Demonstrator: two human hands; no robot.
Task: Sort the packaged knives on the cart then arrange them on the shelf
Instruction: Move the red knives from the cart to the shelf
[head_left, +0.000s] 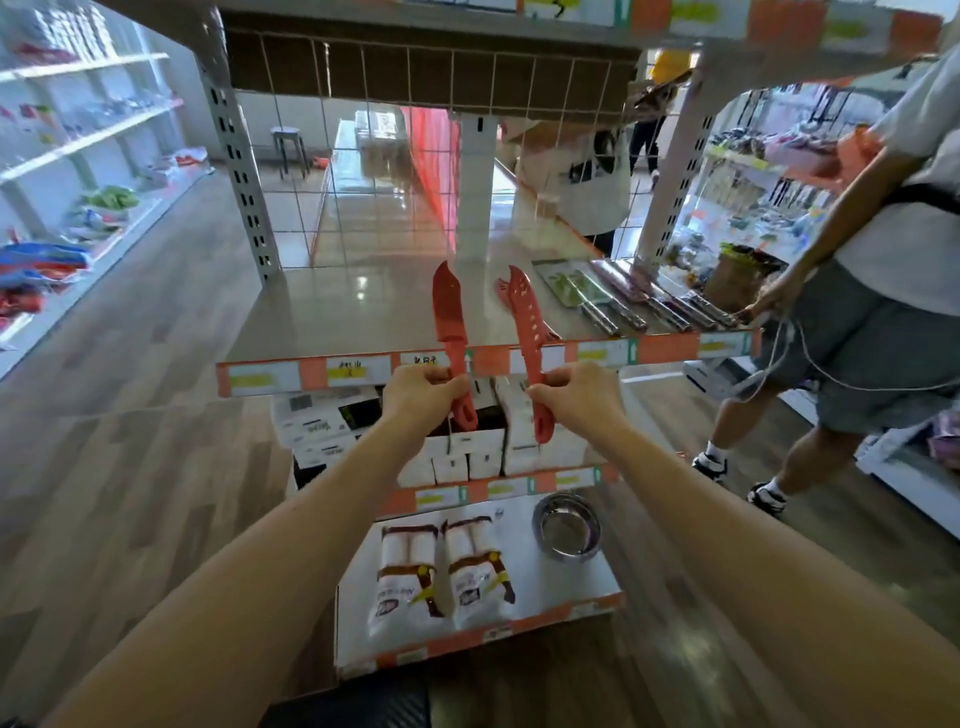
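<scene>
Red plastic knife, solid blade (451, 332), gripped by handle in left hand (418, 396), fingers closed around it. 2nd red plastic knife, slotted blade (525, 332), same grip in right hand (576, 397). Both blades point up and away over front edge of grey metal shelf (332, 312), likely compared side by side before laying down. Left part of shelf bare; row of packaged steel knives (639, 301) lies at right end. 2nd person's hand (774, 304) touches that end. Cart not visible.

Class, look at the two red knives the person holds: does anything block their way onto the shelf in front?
Nothing visible does. The red knives already reach over the shelf, whose near surface is bare; other knives lie off to the right.
</scene>
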